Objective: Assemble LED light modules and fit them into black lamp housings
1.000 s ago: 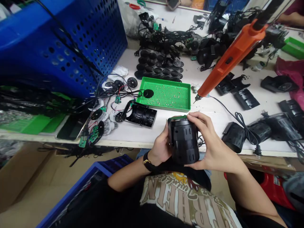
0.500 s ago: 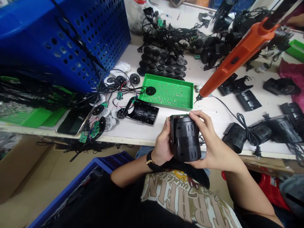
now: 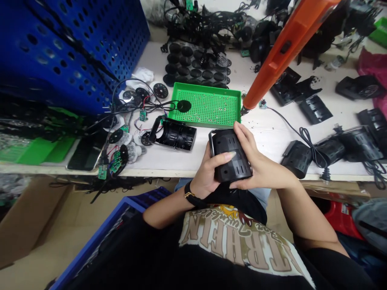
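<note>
While both hands close on it, the black housing lies on its side over the near edge of the counter, just in front of the person's chest. The left hand wraps it from the left, its grip shut, with the forefinger laid flat across the slotted top. The right hand cups it from the right, fingers reaching along to the far end, so that grip holds the housing too. A watch sits on the left wrist.

Going by this hold, the step in hand looks like pressing or checking the housing's body rather than fastening anything. The orange screwdriver hangs untouched to the far right, its tip just beside the right rim of the green tray. Any move with that tool would call for one hand to let go while the other steadies the housing, which has little counter under it.

Just left of the housing lies an open shell; further left are small circuit boards on thin wires. Beyond the tray are rows of black discs, and a blue crate fills the far left. Corded units lie to the right.

Only the shirt bears writing: large letters seen upside down and broken by folds, too uncertain to read whole. No brand or label shows on the housing.
</note>
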The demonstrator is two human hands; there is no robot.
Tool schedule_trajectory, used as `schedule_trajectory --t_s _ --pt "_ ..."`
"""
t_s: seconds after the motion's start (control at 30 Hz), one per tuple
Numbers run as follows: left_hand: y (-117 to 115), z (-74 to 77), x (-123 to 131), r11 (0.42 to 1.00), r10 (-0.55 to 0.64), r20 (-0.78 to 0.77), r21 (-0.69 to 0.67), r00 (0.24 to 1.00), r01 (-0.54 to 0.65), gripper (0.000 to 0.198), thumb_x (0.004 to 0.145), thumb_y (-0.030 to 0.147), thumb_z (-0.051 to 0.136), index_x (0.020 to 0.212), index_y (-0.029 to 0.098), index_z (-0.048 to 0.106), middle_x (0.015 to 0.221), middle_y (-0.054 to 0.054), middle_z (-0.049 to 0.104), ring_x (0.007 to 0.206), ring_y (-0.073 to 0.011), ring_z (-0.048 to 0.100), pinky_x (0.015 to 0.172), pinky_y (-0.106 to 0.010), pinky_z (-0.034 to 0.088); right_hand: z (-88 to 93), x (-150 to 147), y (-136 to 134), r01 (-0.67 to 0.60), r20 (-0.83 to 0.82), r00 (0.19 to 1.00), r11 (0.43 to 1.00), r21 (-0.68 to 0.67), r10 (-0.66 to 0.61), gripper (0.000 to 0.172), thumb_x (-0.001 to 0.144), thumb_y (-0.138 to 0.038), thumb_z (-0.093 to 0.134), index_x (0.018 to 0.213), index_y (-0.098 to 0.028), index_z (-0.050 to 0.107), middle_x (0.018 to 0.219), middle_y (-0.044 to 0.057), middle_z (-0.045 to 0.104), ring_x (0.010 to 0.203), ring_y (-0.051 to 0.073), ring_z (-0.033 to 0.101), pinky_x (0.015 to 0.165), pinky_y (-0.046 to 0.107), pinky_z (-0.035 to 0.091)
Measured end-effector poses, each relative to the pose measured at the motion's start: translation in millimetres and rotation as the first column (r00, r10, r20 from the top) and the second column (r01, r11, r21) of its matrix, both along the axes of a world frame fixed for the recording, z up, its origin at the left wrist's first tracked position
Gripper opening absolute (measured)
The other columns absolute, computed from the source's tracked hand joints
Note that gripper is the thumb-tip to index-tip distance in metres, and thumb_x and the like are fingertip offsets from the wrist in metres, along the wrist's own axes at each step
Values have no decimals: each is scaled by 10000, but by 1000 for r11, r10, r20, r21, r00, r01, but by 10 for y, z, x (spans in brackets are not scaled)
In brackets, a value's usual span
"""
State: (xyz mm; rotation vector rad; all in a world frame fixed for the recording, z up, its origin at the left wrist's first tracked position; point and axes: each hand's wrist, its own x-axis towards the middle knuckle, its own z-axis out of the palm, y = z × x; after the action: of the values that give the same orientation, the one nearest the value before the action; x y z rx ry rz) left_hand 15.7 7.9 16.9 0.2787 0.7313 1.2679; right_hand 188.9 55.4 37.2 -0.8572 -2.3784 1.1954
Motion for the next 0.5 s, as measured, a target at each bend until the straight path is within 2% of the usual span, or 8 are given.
schedule_trajectory --t_s 0.03,0.1,0.13,0.2,0.23,0.3,0.4,0.5 --pt "8 7 -4 1000 -4 13 0 1000 4 608 679 267 862 1232 230 612 1118 -58 753 1084 -324 739 949 -462 595 -9 7 1 14 -53 998 997 -76 -18 1387 692 -658 859 1686 -345 -56 1772 77 -109 1664 410 -66 1336 651 136" --pt "30 6 -25 1000 -12 28 -13 1000 12 606 682 289 856 1238 218 625 1106 -75 770 1072 -339 751 929 -464 605 -27 12 -19 96 -173 973 950 -297 -152 1290 712 -743 796 1685 -376 32 1792 45 -82 1657 404 111 1321 625 244" --pt "45 -3 -43 1000 -11 25 -23 1000 12 600 679 301 856 1229 214 634 1088 -80 778 1059 -342 757 913 -463 612 -39 7 -42 161 -211 940 893 -421 -269 1197 755 -759 745 1679 -385 84 1799 45 -30 1625 390 243 1300 608 309" --pt "76 -34 -84 999 -2 6 -37 1000 2 565 663 323 861 1180 211 660 1028 -81 793 1020 -349 768 872 -467 627 -69 -20 -109 289 -214 836 737 -612 -506 990 840 -734 663 1649 -386 211 1788 60 127 1499 343 477 1251 573 404" --pt "91 -51 -104 999 5 -2 -38 1000 -5 535 656 334 861 1142 209 676 992 -80 799 1008 -354 771 857 -472 634 -87 -40 -151 334 -196 785 668 -665 -588 909 862 -699 657 1623 -379 278 1770 65 209 1439 321 544 1240 558 420" --pt "116 -77 -140 999 22 -18 -31 1000 -22 466 654 353 850 1068 202 698 940 -84 805 1011 -363 772 859 -483 642 -125 -87 -241 375 -174 721 589 -716 -670 810 869 -614 695 1569 -366 370 1725 67 327 1382 287 595 1248 532 407" --pt "140 -84 -177 998 56 -39 -14 998 -57 421 668 364 814 1035 186 710 950 -92 808 1046 -348 769 912 -468 640 -173 -153 -373 338 -190 699 552 -762 -690 717 882 -530 724 1508 -352 422 1669 68 415 1352 259 613 1240 515 408" --pt "157 -71 -196 994 110 -51 10 993 -110 419 676 374 783 1034 169 715 957 -98 805 1018 -308 773 925 -419 638 -200 -208 -461 316 -211 686 546 -776 -697 613 893 -546 722 1408 -313 485 1573 84 496 1217 225 662 1160 486 485"
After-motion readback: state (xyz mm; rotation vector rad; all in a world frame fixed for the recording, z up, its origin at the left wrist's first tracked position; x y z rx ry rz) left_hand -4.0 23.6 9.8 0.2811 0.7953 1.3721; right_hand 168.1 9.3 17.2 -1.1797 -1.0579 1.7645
